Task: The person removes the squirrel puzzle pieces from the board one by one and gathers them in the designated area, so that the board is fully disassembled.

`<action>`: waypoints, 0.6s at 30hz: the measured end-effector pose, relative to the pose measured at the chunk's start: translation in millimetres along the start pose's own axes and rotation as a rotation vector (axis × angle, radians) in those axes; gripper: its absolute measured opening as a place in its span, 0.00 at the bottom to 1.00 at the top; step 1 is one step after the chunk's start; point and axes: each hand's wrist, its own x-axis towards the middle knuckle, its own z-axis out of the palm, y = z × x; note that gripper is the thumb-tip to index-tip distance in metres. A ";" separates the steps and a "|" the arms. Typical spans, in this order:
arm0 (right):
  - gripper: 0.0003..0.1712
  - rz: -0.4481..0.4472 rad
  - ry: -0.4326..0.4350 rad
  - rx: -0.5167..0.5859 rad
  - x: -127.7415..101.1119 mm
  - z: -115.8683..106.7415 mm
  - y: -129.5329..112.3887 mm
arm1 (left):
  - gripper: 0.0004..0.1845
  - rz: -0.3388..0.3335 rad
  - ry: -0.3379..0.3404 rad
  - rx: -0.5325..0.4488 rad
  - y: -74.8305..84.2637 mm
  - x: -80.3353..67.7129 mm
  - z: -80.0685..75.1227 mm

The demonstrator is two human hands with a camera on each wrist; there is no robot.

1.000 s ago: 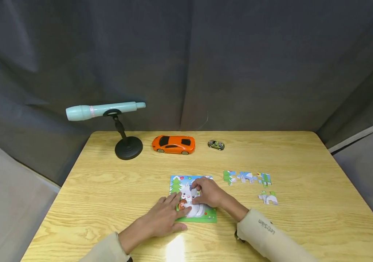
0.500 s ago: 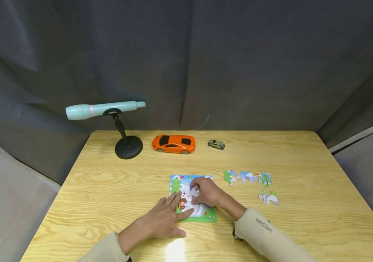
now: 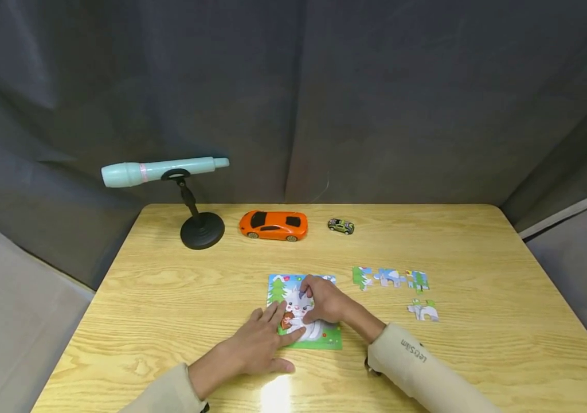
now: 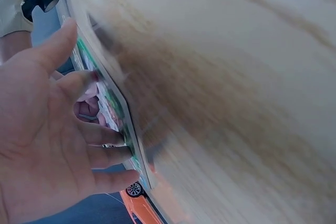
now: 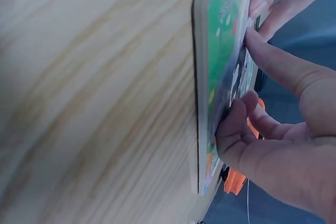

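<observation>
A jigsaw puzzle board point(image 3: 329, 345) with a white squirrel, a fir tree and a green lower edge lies flat on the table. My left hand point(image 3: 257, 346) rests on its left side with fingers spread, the fingertips touching the picture and the thumb off its lower edge. Above the upper middle of the board is my right hand point(image 3: 326, 301), thumb and curled fingers pinching a grey-white puzzle piece point(image 5: 237, 77) at the picture's surface. In the right wrist view that piece is mostly hidden, and its fit in the board cannot be told.
Several loose puzzle pieces point(image 3: 389, 277) lie right of the board, one point(image 3: 423, 310) nearer the front. Along the back stand an orange toy car point(image 3: 273, 225), a small patterned toy car point(image 3: 341, 226) and a pale-blue microphone point(image 3: 164, 170) on a black stand point(image 3: 202, 230). Dark curtains hang behind.
My right forearm has shifted slightly to the left, while its fingers stay at the same spot on the board. My left hand stays in place.
</observation>
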 end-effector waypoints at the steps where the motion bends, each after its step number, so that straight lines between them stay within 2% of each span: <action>1: 0.29 -0.007 0.002 -0.003 -0.2 -0.2 -0.3 | 0.38 -0.002 0.002 0.006 0.2 -0.1 0.0; 9: 0.21 -0.034 0.026 -0.008 1.1 -1.5 -0.7 | 0.39 -0.016 -0.006 0.006 0.7 -0.3 -2.5; 18: 0.14 0.010 0.050 0.051 4.3 -0.5 1.3 | 0.40 -0.038 -0.014 0.037 3.2 0.0 -2.9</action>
